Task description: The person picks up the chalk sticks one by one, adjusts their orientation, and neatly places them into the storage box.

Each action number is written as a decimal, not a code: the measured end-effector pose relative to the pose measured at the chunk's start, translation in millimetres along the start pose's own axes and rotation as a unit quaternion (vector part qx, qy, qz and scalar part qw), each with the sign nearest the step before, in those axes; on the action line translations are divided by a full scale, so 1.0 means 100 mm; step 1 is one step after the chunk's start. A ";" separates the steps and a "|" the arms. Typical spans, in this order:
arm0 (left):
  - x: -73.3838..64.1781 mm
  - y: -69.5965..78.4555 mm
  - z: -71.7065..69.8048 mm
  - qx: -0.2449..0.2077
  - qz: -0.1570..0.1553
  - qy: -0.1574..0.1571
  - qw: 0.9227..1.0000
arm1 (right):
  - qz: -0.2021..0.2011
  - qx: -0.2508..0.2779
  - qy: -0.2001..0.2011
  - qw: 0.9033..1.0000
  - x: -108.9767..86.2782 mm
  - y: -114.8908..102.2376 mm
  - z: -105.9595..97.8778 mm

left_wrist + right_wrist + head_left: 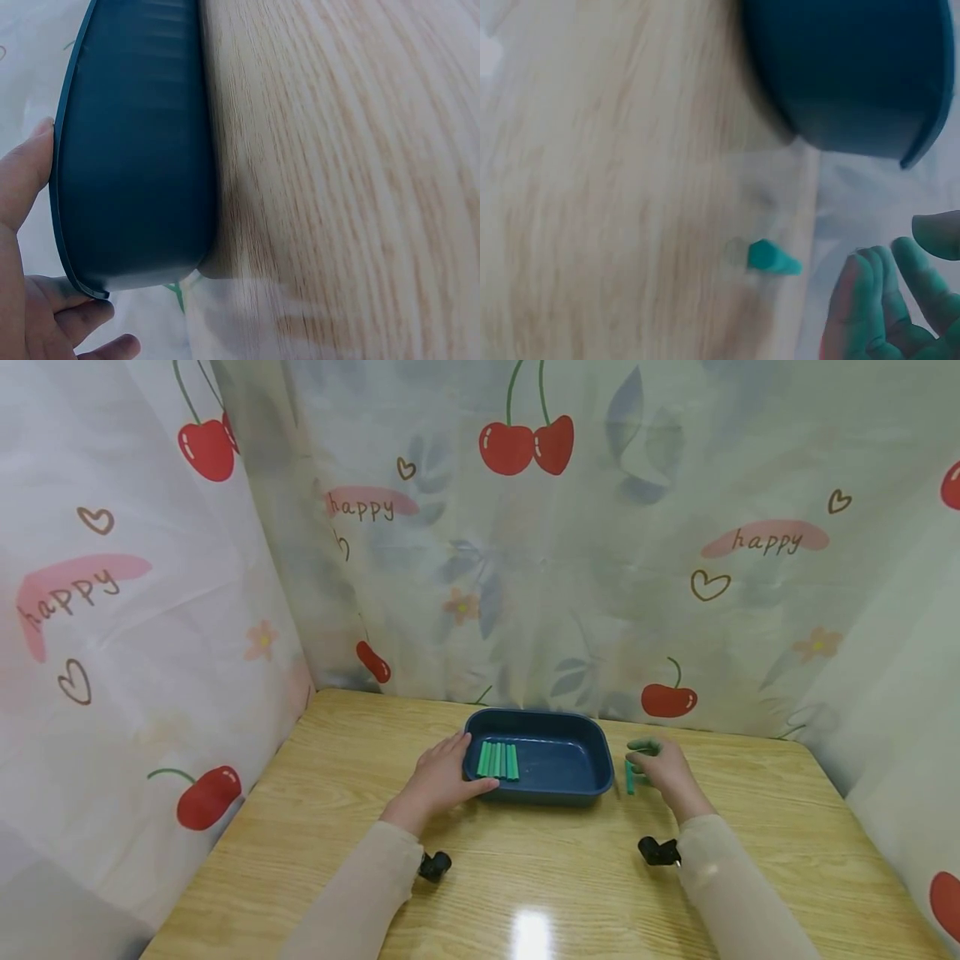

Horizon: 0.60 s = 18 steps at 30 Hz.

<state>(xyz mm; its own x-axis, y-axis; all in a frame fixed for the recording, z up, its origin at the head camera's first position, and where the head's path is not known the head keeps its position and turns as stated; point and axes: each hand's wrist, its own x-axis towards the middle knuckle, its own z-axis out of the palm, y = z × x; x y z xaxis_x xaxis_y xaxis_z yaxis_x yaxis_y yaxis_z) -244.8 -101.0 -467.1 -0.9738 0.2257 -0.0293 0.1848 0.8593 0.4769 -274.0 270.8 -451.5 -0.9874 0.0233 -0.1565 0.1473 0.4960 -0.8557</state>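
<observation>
A dark blue rectangular basin (555,793) stands near the back of the table. Several short green sticks (498,761) lie side by side at its left end. My left hand (442,777) holds the basin's front left corner. In the left wrist view its thumb (34,161) touches the rim, with the other fingers around the corner. My right hand (663,768) is to the right of the basin, thumb and fingers apart. One more green stick (772,257) lies on the table near that hand, apart from its fingers. Those fingers (862,300) look green.
The wood-grain table (540,860) reaches back to a cherry-print curtain (525,568), which also hangs at both sides. Small black wrist cameras (434,866) are worn at both sleeves.
</observation>
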 end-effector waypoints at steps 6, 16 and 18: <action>-0.01 0.01 -0.02 -0.004 -0.002 -0.001 1.000 | 0.022 -0.019 -0.006 1.000 0.09 0.11 -0.03; -0.02 0.02 -0.03 -0.003 -0.001 -0.001 1.000 | 0.053 -0.034 -0.015 0.998 0.20 0.16 -0.04; -0.03 0.02 -0.03 -0.003 0.000 -0.002 1.000 | 0.054 -0.040 -0.017 0.998 0.23 0.18 -0.03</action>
<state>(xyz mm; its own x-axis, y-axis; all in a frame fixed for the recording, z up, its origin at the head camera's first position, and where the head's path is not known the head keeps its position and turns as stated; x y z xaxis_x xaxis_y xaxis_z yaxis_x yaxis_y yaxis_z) -242.1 -100.7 -463.6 -0.9734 0.2266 -0.0326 0.1833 0.8569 0.4819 -294.1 282.7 -468.5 -0.9634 0.0506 -0.2631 0.2456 0.5594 -0.7917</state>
